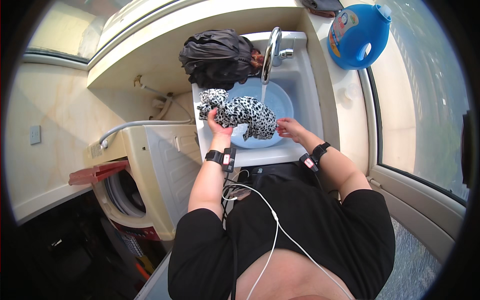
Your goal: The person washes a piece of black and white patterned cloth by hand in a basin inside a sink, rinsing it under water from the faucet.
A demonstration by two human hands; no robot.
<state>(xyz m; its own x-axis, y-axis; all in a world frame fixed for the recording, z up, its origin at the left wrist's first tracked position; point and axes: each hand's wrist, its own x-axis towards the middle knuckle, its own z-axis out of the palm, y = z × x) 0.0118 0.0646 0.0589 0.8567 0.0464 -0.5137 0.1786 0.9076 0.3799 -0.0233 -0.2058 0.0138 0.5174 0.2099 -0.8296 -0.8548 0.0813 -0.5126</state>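
A black-and-white spotted cloth (251, 112) is bunched over a round light-blue basin (283, 101) that stands in a white sink (307, 93). My left hand (218, 123) grips the cloth's left part. At its right end is my right hand (290, 128), fingers slightly bent and close to the fabric; whether they pinch its edge cannot be told. Water runs from the chrome faucet (267, 56) into the basin behind the cloth. Dark crumpled clothing (221, 56) lies on the sink's back left corner, with a reddish-brown patterned piece (257, 60) beside it.
A blue detergent jug (354, 37) stands on the ledge at the right, near folded dark cloth (324, 5). Left of the sink is a cream washing machine (153, 180) with its red-framed door (97, 172) swung out. A grey hose (138, 123) crosses its top. White cables hang over my chest.
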